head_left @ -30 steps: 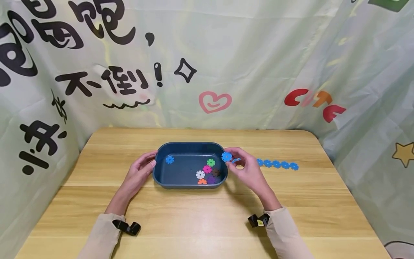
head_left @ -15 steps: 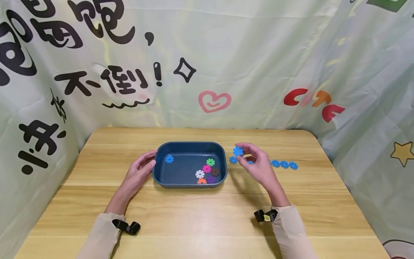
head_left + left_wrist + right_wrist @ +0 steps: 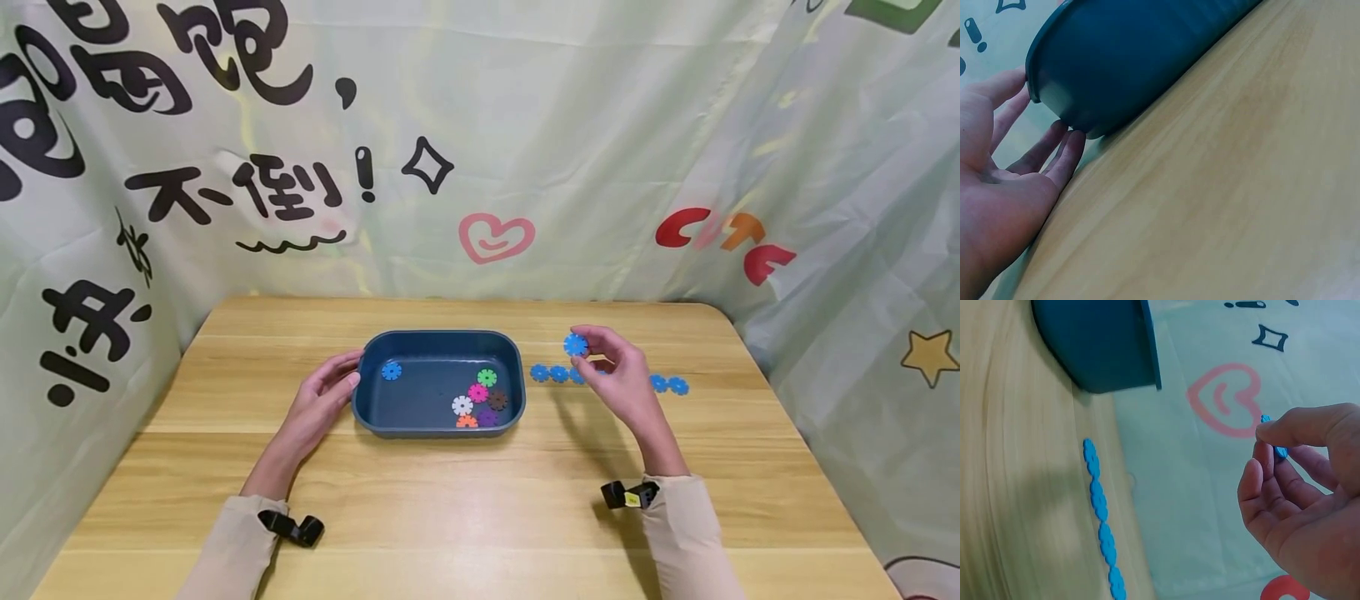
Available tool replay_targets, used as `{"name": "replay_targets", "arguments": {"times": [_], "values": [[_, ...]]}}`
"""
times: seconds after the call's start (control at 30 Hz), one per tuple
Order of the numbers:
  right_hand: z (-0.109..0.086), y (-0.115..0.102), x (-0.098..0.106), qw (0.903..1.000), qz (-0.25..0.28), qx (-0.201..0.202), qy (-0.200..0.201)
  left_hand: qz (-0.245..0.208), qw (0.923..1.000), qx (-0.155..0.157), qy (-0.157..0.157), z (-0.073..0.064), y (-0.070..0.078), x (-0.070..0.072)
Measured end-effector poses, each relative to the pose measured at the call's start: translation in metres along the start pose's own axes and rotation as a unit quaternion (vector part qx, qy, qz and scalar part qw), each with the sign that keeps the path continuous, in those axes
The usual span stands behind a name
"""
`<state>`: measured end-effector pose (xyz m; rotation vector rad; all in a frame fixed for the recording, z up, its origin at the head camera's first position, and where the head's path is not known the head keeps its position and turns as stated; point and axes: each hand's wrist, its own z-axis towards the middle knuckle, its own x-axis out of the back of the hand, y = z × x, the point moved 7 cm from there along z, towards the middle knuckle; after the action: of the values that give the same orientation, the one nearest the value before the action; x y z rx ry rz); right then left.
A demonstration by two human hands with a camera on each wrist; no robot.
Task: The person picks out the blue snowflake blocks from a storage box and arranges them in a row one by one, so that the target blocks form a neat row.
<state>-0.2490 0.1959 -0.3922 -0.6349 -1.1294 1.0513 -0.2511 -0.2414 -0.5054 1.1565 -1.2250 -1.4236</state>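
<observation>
A dark blue tray (image 3: 438, 432) stands on the table, with my left hand (image 3: 318, 404) at its left end. In the left wrist view the fingertips (image 3: 1074, 139) rest against the tray's outer wall and rim, the fingers fairly straight. My right hand (image 3: 622, 379) pinches a blue notched plastic disc (image 3: 575, 345) between thumb and fingers. It holds this disc raised over a straight row of blue discs (image 3: 558, 374) lying right of the tray. The hand hides the row's middle in the head view. One more blue disc (image 3: 392, 370) lies inside the tray.
At the tray's right end lie several other discs, among them a green disc (image 3: 487, 377), a white disc (image 3: 462, 405) and an orange disc (image 3: 467, 421). A printed cloth (image 3: 600, 167) hangs behind the wooden table (image 3: 465, 517).
My right hand has moved right and slightly back from the tray's right edge, carrying the blue disc over the row. The row's left end has come into sight. My left hand has stayed put.
</observation>
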Motion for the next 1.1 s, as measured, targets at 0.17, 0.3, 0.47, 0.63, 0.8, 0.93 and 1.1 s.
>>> {"name": "replay_targets", "arguments": {"times": [0.17, 0.3, 0.47, 0.63, 0.8, 0.93, 1.1], "values": [[0.000, 0.007, 0.009, 0.9999, -0.013, 0.002, 0.011, -0.005, 1.0000, 0.001, -0.005, 0.000, 0.000, -0.001], [0.001, 0.013, 0.017, 0.9996, -0.020, -0.003, 0.019, -0.004, 1.0000, 0.000, -0.007, 0.000, 0.000, -0.001], [0.002, 0.018, 0.025, 0.9991, -0.029, -0.008, 0.029, -0.009, 0.9999, -0.001, -0.008, 0.000, 0.000, -0.001], [0.001, 0.023, 0.033, 0.9987, -0.028, -0.017, 0.039, -0.011, 0.9999, -0.001, -0.008, 0.000, 0.000, -0.001], [-0.001, 0.029, 0.043, 0.9979, -0.025, -0.030, 0.051, -0.012, 0.9999, -0.002, -0.009, -0.001, 0.000, -0.002], [-0.002, 0.033, 0.052, 0.9972, -0.024, -0.037, 0.061, -0.010, 0.9999, -0.001, -0.008, -0.001, 0.000, -0.002], [-0.004, 0.040, 0.061, 0.9958, -0.031, -0.047, 0.073, -0.009, 0.9999, -0.002, -0.008, -0.001, 0.000, -0.001]]}}
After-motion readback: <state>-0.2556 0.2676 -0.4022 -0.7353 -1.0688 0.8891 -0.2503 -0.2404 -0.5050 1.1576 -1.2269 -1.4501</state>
